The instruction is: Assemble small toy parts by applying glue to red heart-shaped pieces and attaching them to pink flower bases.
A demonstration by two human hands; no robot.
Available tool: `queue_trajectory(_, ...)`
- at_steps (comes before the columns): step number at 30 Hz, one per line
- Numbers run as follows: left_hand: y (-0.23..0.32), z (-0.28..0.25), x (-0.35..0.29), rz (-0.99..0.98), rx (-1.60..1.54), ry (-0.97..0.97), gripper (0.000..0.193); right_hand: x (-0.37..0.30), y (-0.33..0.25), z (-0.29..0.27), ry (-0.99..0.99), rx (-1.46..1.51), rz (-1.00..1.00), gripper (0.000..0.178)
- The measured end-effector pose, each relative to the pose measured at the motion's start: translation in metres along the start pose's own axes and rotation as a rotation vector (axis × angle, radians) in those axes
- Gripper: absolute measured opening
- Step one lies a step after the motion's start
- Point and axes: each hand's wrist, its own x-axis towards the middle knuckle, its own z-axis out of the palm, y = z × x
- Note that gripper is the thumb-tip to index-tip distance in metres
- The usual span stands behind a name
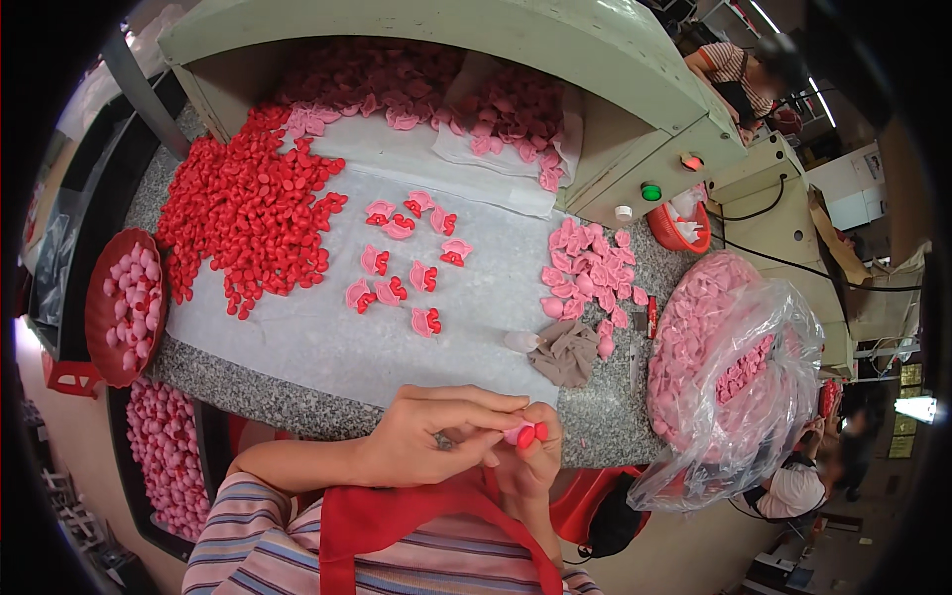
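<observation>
Close to my body, at the front edge of the table, both hands meet around one small pink-and-red moulded piece [525, 435]. My left hand [424, 428] comes in from the left, its fingers closed on the pink part. The thumb and fingers of my right hand [536, 464] close on the same piece from the right. Ahead of them, several pink pieces with red parts set against them [423, 277] lie spread on white paper [327, 352]. Just beyond my right hand are a small white bottle [520, 341] lying down and a crumpled grey cloth [565, 354].
A heap of red pieces [253, 213] covers the left side. Loose pink pieces [587, 263] lie right of the paper, beside a plastic bag of pink pieces [734, 397]. A pale green machine [416, 22] arches over more pieces. A red bowl [96, 322] stands at the left edge.
</observation>
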Motion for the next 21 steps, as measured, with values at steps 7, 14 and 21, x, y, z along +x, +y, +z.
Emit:
queue_trajectory(7, -0.005, 0.004, -0.003, 0.196, 0.298, 0.092, 0.026, 0.001, 0.003, 0.011, 0.075, -0.026, -0.022, 0.030)
queue_trajectory(14, -0.008, 0.008, -0.005, -0.034, 0.049, 0.136, 0.024, 0.000, 0.004, 0.014, 0.103, -0.018, -0.029, 0.028)
queue_trajectory(21, -0.017, 0.012, -0.006, -0.020, 0.000, 0.171, 0.021, -0.002, 0.006, 0.014, 0.169, -0.046, -0.057, 0.025)
